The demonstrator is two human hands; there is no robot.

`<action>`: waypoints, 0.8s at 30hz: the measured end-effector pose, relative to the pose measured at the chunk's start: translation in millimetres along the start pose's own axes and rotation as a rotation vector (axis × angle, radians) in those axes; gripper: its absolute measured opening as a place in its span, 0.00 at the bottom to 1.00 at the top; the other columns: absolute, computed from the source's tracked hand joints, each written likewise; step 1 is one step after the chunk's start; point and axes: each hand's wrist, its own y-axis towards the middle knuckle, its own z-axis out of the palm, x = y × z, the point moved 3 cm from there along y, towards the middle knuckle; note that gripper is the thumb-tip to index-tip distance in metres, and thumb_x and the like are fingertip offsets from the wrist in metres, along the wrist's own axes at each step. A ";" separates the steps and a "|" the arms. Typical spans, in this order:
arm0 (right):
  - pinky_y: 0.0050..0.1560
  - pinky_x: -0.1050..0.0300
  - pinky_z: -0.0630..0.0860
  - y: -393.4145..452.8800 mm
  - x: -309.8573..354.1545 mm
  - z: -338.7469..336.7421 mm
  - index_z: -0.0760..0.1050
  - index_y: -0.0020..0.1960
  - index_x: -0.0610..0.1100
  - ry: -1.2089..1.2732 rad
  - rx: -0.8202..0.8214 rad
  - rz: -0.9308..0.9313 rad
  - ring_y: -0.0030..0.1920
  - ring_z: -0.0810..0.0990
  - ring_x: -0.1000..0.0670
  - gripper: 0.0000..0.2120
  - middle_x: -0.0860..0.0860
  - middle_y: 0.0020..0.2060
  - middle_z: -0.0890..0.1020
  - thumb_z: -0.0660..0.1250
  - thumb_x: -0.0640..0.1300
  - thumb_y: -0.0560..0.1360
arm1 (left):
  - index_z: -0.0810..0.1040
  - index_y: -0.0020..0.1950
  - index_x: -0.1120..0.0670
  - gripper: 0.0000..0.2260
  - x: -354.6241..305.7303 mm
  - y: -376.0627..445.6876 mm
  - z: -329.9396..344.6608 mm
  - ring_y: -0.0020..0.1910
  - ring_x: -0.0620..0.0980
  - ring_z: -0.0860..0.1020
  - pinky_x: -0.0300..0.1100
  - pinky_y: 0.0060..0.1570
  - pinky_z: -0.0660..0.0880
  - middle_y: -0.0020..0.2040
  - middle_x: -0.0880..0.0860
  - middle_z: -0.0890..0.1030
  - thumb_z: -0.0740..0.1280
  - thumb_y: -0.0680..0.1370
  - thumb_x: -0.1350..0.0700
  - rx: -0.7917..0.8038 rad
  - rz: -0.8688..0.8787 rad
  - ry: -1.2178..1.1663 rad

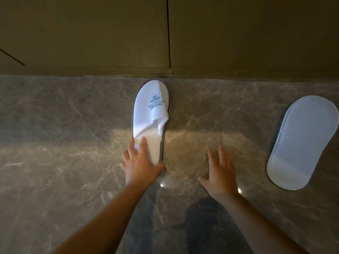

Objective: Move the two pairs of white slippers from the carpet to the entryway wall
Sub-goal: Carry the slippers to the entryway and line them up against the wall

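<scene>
Pressing my left hand (141,165) flat on the slipper (151,116) ahead, toe touching the wall (110,33); I'm keeping it square. Right hand (221,171) is spread, released; overturned slipper (300,142) beyond it.

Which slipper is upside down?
The slipper on the right, away from both hands, lies sole up, showing its ribbed bottom. The slipper under the left hand sits right way up, logo showing, toe at the wall.

Two white slippers show on the marble floor (55,162) — one upright slipper (151,114) with a teal logo, one overturned slipper (300,142) lying sole-up. Two bare hands are in view — the left hand (140,165) and the right hand (221,173).
</scene>
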 end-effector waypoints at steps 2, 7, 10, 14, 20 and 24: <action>0.74 0.47 0.48 0.5 0.4 0.2 0.45 0.73 0.47 -0.007 0.001 0.001 0.75 0.42 0.42 0.40 0.42 0.75 0.44 0.65 0.53 0.71 | 0.50 0.71 0.49 0.42 2.5 3.3 -5.0 0.69 0.62 0.53 0.61 0.65 0.58 0.74 0.57 0.49 0.71 0.65 0.47 -0.021 -0.006 0.005; 0.74 0.47 0.47 0.8 2.2 -0.8 0.45 0.73 0.47 -0.004 -0.001 0.010 0.75 0.43 0.41 0.40 0.42 0.75 0.44 0.65 0.53 0.71 | 0.51 0.70 0.49 0.41 7.7 11.3 -14.6 0.69 0.63 0.54 0.62 0.65 0.58 0.74 0.58 0.50 0.71 0.65 0.46 -0.026 -0.010 0.006; 0.74 0.47 0.48 1.0 2.3 -1.6 0.45 0.73 0.47 0.003 -0.006 0.011 0.74 0.43 0.41 0.40 0.41 0.75 0.45 0.65 0.53 0.71 | 0.50 0.70 0.49 0.41 7.1 10.6 -15.1 0.69 0.63 0.53 0.62 0.66 0.57 0.74 0.58 0.49 0.70 0.66 0.45 -0.011 0.001 0.014; 0.73 0.47 0.49 0.7 -1.1 -4.2 0.48 0.73 0.47 0.044 0.008 0.011 0.75 0.44 0.42 0.38 0.42 0.75 0.46 0.66 0.52 0.71 | 0.47 0.71 0.50 0.41 4.6 9.1 -15.4 0.71 0.63 0.50 0.62 0.68 0.54 0.75 0.58 0.47 0.69 0.67 0.44 -0.009 0.018 0.075; 0.70 0.48 0.58 -12.1 -24.3 -29.9 0.59 0.69 0.44 0.203 -0.245 0.123 0.71 0.58 0.43 0.33 0.42 0.71 0.62 0.69 0.48 0.69 | 0.51 0.72 0.50 0.38 -18.8 -0.5 0.6 0.74 0.59 0.46 0.58 0.70 0.50 0.76 0.58 0.48 0.68 0.69 0.44 -0.045 0.287 0.132; 0.70 0.41 0.57 -19.7 -71.3 -52.2 0.55 0.71 0.45 0.159 -0.400 0.433 0.73 0.54 0.39 0.38 0.40 0.73 0.56 0.70 0.52 0.68 | 0.52 0.72 0.51 0.38 -18.3 1.8 10.2 0.74 0.61 0.45 0.60 0.70 0.48 0.76 0.59 0.48 0.68 0.69 0.45 -0.003 0.228 0.178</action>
